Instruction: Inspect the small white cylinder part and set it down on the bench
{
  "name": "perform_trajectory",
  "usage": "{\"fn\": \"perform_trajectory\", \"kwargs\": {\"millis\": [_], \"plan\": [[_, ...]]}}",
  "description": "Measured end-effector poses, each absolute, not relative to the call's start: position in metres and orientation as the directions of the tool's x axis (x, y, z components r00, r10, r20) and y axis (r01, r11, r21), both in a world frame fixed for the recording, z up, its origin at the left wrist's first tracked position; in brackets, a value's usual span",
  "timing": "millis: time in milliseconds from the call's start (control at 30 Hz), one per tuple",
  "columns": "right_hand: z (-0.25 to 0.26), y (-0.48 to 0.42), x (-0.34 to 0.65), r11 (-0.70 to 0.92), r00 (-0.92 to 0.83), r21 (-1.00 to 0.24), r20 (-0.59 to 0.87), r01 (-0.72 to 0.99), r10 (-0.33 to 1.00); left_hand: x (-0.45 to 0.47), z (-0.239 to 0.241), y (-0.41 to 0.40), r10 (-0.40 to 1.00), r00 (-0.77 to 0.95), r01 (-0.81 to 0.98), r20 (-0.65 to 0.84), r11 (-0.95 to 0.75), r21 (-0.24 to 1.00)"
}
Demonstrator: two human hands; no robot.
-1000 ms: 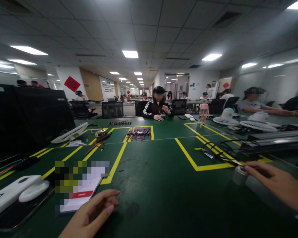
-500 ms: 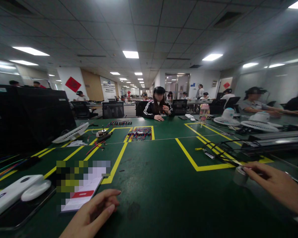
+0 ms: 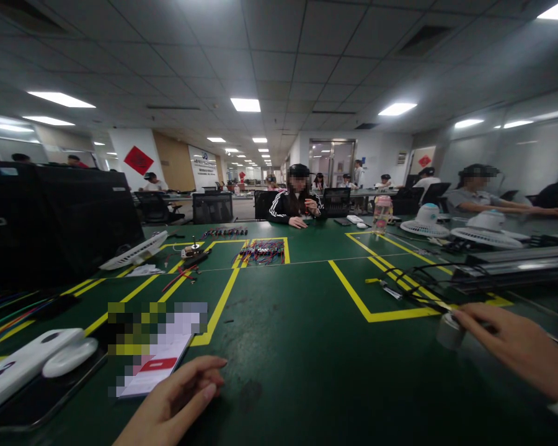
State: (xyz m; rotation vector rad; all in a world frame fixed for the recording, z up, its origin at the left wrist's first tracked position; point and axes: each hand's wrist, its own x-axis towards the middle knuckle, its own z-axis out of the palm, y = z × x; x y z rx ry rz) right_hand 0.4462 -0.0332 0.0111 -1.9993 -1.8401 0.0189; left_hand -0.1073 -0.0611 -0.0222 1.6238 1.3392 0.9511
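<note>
My left hand (image 3: pixel 179 396) rests low over the green table (image 3: pixel 307 371), fingers loosely bent with the thumb apart and nothing in them. Beside it on the left lies a phone (image 3: pixel 162 365) with a lit screen, partly blurred out. My right hand (image 3: pixel 506 341) pinches with thumb and index finger at the top of a small grey cylinder (image 3: pixel 450 333). A thin pale strip (image 3: pixel 444 305) shows just past these fingertips; I cannot tell what exactly they grip. Black cables (image 3: pixel 413 275) lie in loops just beyond that hand.
At the left are a white numbered device (image 3: pixel 32 365), coloured wires and a black computer case (image 3: pixel 60 223). Ahead lie bundled wires (image 3: pixel 263 251) and a small motor (image 3: pixel 193 249). White fans (image 3: pixel 425 222) and metal profiles (image 3: pixel 516 263) stand right. A person (image 3: pixel 297 198) sits opposite.
Both hands have stayed nearly in place. The view has shifted very slightly. In the background, a standing person has moved to the left.
</note>
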Motion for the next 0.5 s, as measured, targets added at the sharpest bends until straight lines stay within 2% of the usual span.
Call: {"fn": "perform_trajectory", "kwargs": {"millis": [133, 233, 400, 500], "plan": [[0.005, -0.031, 0.449, -0.108, 0.230, -0.466, 0.212, 0.878, 0.950, -0.107, -0.023, -0.061, 0.989, 0.131, 0.370, 0.071, -0.115, 0.922], [-0.007, -0.029, 0.454, -0.083, 0.264, -0.537, 0.270, 0.839, 0.926, -0.109, -0.024, -0.061, 0.988, 0.147, 0.386, 0.050, -0.104, 0.916], [-0.026, -0.027, 0.459, -0.076, 0.260, -0.534, 0.279, 0.842, 0.924, -0.116, -0.028, -0.060, 0.982, 0.188, 0.415, -0.008, -0.071, 0.907], [-0.030, -0.025, 0.461, -0.052, 0.224, -0.481, 0.310, 0.875, 0.924, -0.117, -0.028, -0.060, 0.982, 0.189, 0.411, -0.012, -0.068, 0.909]]}}
